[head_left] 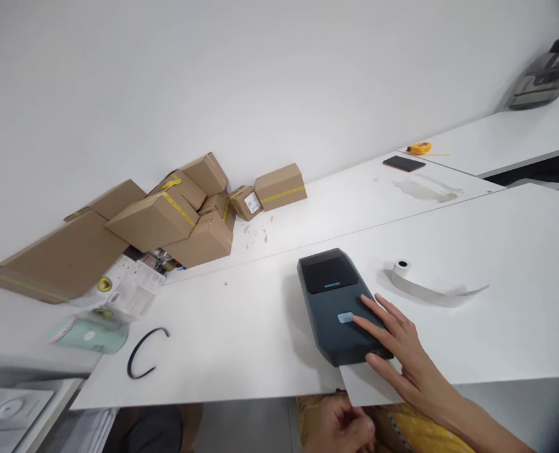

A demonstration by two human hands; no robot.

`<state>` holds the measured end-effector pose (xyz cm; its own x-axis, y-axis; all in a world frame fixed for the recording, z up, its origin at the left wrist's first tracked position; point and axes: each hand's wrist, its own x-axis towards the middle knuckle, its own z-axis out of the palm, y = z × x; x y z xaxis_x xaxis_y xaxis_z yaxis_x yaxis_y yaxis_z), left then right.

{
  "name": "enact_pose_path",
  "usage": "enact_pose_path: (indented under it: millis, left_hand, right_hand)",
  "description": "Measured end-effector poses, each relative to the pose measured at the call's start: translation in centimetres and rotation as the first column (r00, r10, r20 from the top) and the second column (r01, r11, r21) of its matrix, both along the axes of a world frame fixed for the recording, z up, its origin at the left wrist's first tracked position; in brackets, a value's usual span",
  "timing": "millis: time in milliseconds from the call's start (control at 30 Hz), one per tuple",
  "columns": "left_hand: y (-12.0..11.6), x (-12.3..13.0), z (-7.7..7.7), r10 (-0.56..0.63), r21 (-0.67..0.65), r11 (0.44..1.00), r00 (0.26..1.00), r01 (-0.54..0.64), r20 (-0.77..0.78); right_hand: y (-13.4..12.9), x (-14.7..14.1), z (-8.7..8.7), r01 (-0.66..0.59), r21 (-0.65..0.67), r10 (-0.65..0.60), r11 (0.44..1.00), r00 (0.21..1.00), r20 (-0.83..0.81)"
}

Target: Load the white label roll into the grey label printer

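Observation:
A dark grey device with a black window and a light blue button lies near the table's front edge. My right hand rests on its right side, fingers spread, with one fingertip at the button. A white sheet sticks out from the device's near end, over the table edge. Below that edge, beside the sheet, is my left hand, its fingers curled and slightly blurred; whether it grips anything is hidden. A partly unrolled white paper roll lies right of the device.
Cardboard boxes are piled at the back left. A black curved band and a mint-green package lie at the left. Farther back right are a dark phone-like slab and a yellow tape measure.

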<state>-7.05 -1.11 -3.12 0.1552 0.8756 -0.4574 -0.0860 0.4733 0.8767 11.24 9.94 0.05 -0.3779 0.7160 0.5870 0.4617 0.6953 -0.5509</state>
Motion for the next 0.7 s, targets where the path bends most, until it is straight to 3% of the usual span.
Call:
enact_pose_path:
  millis: [67, 133, 200, 267, 300, 433, 700]
  left_hand:
    - [-0.4, -1.9, 1.1, 0.182, 0.105, 0.979, 0.981, -0.175, -0.060]
    - [-0.3, -3.5, 2.4, 0.424, 0.295, 0.877, 0.899, -0.379, -0.107]
    - [0.2, -4.1, 3.6, 0.543, 0.396, 0.799, 0.825, -0.452, -0.154]
    - [1.0, -3.5, 4.2, 0.529, 0.409, 0.810, 0.825, -0.421, -0.199]
    - [1.4, -2.9, 4.3, 0.494, 0.403, 0.830, 0.843, -0.385, -0.212]
    - [2.2, -0.1, 3.9, 0.390, 0.357, 0.886, 0.892, -0.296, -0.228]
    - [2.5, 0.3, 3.8, 0.433, 0.433, 0.845, 0.877, -0.314, -0.209]
  right_hand:
    - [-0.6, 0.3, -0.3, 0.043, -0.156, -0.063, 0.987, 0.990, -0.124]
    - [-1.0, 0.4, -0.7, 0.090, -0.354, -0.174, 0.931, 0.961, -0.215]
    - [-1.1, 0.5, -1.1, 0.113, -0.527, -0.273, 0.843, 0.932, -0.238]
    - [-1.2, 0.4, -1.5, 0.092, -0.601, -0.292, 0.794, 0.925, -0.243]
    - [-1.2, 0.3, -1.8, 0.077, -0.600, -0.279, 0.796, 0.927, -0.251]
    - [-1.5, 0.0, -2.5, 0.078, -0.492, -0.227, 0.867, 0.941, -0.251]
    - [-1.6, 0.2, -2.0, 0.110, -0.398, -0.196, 0.911, 0.964, -0.181]
